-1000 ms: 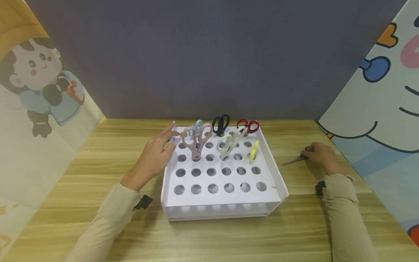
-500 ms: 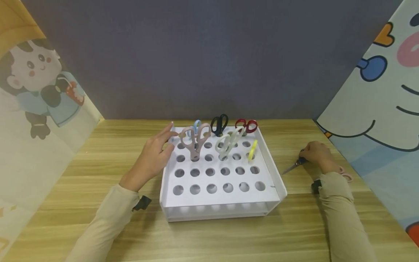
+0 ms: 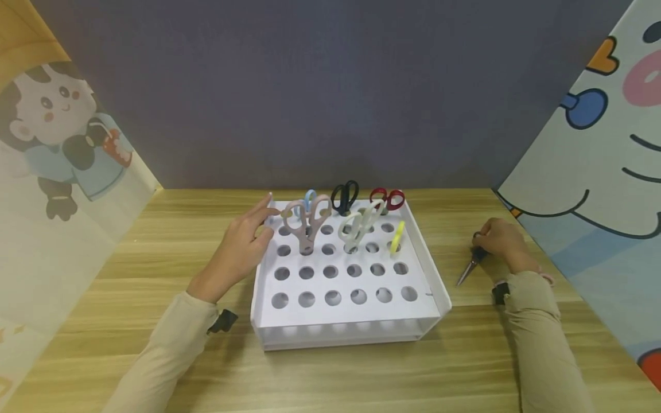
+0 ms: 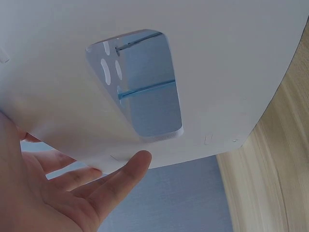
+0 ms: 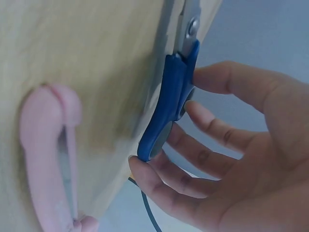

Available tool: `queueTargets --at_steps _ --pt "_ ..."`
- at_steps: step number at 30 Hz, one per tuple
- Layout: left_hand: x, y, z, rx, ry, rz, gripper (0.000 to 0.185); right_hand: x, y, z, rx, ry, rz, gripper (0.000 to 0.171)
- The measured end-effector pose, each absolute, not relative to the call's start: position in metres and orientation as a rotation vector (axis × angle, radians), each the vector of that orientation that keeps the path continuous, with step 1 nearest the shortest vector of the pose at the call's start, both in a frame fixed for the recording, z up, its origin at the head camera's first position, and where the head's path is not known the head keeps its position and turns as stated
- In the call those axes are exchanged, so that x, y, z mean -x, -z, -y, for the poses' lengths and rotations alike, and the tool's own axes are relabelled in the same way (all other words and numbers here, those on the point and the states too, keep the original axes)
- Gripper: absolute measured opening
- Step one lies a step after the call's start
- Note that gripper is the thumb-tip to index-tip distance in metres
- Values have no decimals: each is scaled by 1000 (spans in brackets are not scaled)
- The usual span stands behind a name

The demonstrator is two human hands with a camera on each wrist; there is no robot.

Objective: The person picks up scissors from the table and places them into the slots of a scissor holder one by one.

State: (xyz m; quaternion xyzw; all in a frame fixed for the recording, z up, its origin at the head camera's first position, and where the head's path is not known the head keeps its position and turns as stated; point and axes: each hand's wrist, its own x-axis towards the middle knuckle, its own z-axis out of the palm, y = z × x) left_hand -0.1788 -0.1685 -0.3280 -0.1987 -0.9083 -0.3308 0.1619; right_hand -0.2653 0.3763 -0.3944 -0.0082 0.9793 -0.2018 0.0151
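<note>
Blue-handled scissors (image 5: 166, 101) lie close to the wooden tabletop, blades pointing down-left towards the person in the head view. My right hand (image 3: 503, 242) holds them by the handle loops, thumb and fingertips against the blue plastic in the right wrist view. At the left wall of a white rack (image 3: 320, 314) with rows of round holes, my left hand (image 3: 234, 249) pinches the upper edge; the left wrist view shows the thumb on the outer panel and the other fingers going behind it. Mauve scissors (image 3: 307, 229) stand handles-up near that hand.
More scissors stand in the rack: light blue (image 3: 311, 198), black (image 3: 345, 198), red (image 3: 387, 199), white (image 3: 361, 223) and a yellow handle (image 3: 397, 238). Pink-handled scissors (image 5: 41, 140) lie on the table by the right wrist. A grey panel (image 3: 330, 103) closes off the back.
The blue scissors have turned, their tips swinging from pointing left to pointing down-left nearer the person. My right hand has shifted slightly. The left hand keeps its place on the rack.
</note>
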Motion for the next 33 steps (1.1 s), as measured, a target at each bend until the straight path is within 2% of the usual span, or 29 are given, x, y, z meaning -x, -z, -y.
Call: queueTargets --at_steps 5,12,27,33 --pt "178 327 169 565 951 2594 35 266 392 -373 15 635 -3104 35" --pt "176 326 169 544 958 2614 35 265 386 -368 -8 680 -3139 58" --pt "176 327 169 543 958 2611 36 260 365 -349 211 630 -3372 30" --pt "177 327 168 542 954 2608 36 257 355 -343 230 656 -3386 37"
